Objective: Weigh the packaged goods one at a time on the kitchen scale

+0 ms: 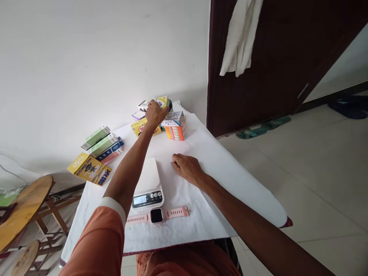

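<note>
My left hand [156, 114] reaches to the far side of the table, its fingers bent around a small yellow-and-white box [162, 101]. Its fingertips are partly hidden behind the hand. Close around it lie a yellow box with a red emblem [139, 125], a white box with dark lettering [143, 105] and a blue-and-white box [173, 116] on top of an orange box [176, 133]. Loosely curled, my right hand [187, 168] rests on the white cloth with nothing visible in it. Between my arms, the white digital scale [148, 174] has a bare plate and a lit display.
A pink-strapped smartwatch [156, 216] lies before the scale. At the left stand several upright cartons [100, 143] and a yellow "COME ON" box [89, 168]. A wall borders the far side of the white-covered table [224, 184]; a wooden stool [27, 258] is at lower left.
</note>
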Demonstrator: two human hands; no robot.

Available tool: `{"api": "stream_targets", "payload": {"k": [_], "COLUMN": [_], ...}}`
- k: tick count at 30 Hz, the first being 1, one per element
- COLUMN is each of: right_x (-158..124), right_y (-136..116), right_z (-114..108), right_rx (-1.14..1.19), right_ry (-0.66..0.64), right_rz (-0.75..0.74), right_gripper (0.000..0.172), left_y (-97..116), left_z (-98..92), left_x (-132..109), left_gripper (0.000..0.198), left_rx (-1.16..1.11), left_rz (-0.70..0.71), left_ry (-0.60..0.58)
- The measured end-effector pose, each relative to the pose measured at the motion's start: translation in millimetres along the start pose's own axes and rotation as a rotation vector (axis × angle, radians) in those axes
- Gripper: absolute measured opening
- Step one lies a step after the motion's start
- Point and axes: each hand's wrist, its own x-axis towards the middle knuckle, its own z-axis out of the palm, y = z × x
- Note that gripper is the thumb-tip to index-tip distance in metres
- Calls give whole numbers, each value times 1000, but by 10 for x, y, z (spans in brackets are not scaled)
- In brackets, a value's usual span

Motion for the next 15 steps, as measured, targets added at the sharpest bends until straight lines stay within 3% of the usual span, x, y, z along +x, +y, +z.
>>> {"api": "stream_targets", "payload": {"k": [3, 6, 10, 15], "right_x": [-4, 6, 29, 28], "right_y": [-9, 1, 61, 122], "right_z": [3, 55, 168, 259], "right_rx": [5, 5, 27, 42], "right_ry": [-12, -1, 52, 95], "right_rz": [-1, 21, -16, -34], "right_gripper": [17, 16, 18, 18], "left_y": [-93, -318, -750, -1268], "left_z": [-83, -281, -647, -1017], "left_x": [-72, -355, -1070, -1981], "left_gripper": [40, 44, 59, 63], "left_rx": [-2, -12, -46, -1], "left_rz": [8, 71, 197, 164], "left_ry": [37, 60, -42, -217]}}
